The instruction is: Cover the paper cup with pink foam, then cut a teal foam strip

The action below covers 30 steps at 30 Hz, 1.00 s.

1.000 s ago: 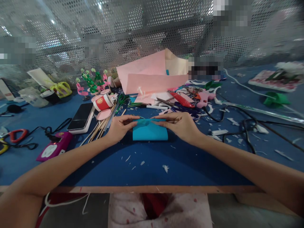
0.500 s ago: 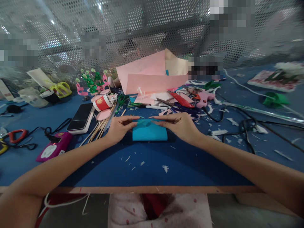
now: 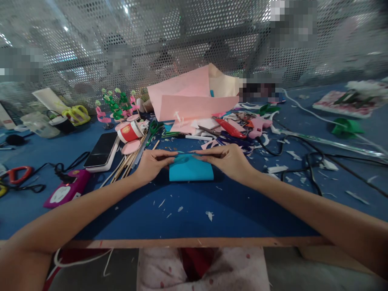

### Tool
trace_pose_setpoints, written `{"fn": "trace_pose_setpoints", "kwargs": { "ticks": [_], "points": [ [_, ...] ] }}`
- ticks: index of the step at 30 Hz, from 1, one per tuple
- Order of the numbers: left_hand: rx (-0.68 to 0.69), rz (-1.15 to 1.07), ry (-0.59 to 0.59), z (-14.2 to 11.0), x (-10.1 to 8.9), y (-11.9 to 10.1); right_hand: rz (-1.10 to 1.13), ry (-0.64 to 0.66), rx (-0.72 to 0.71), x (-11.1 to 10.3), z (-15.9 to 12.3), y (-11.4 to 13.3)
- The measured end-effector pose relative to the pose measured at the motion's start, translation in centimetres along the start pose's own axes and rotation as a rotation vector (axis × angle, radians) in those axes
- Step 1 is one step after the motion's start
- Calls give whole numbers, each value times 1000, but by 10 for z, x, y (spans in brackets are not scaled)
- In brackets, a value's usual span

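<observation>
A folded piece of blue craft paper or foam sheet (image 3: 191, 171) lies before me, its rounded fold towards my body. My left hand (image 3: 154, 163) pinches its far left edge between thumb and fingers. At the far right edge my right hand (image 3: 228, 161) grips it the same way, thumb on top. The fingertips of both hands nearly meet along the far edge, which they partly hide. Small white paper scraps (image 3: 209, 216) are scattered on the blue tabletop (image 3: 188, 224) nearer to me.
Behind the hands lie pink sheets (image 3: 194, 107), scissors (image 3: 209, 131) and a red tool (image 3: 228, 127). To the left are wooden sticks (image 3: 123, 167), a paper cup (image 3: 131, 131), a phone (image 3: 101, 149) and a purple power strip (image 3: 67, 188). Black cables (image 3: 309, 169) run across the right side.
Both hands keep their hold on the blue sheet. Its top face looks slightly more bulged near the fingers. The surroundings shift slightly left with the camera.
</observation>
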<state>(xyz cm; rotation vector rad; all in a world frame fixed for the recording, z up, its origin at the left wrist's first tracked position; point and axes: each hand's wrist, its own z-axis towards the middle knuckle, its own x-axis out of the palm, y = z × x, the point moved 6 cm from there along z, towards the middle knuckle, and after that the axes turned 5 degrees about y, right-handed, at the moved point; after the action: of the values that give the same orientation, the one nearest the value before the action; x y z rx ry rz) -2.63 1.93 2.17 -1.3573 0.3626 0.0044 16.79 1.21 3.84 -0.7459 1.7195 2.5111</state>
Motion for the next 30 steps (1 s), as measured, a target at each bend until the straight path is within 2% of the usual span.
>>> {"fn": "trace_pose_setpoints", "kwargs": {
  "ticks": [11, 20, 26, 30],
  "points": [
    [-157, -24, 130, 2, 8, 4, -49, -75, -59, -6, -2, 2],
    [-153, -38, 172, 0, 10, 2, -66, -120, -41, -7, -3, -2],
    [-130, -8, 128, 2, 7, 3, -65, -75, -42, -6, -1, 0],
    [-164, -19, 136, 2, 9, 4, -20, -20, -12, -5, 2, 0]
  ]
}}
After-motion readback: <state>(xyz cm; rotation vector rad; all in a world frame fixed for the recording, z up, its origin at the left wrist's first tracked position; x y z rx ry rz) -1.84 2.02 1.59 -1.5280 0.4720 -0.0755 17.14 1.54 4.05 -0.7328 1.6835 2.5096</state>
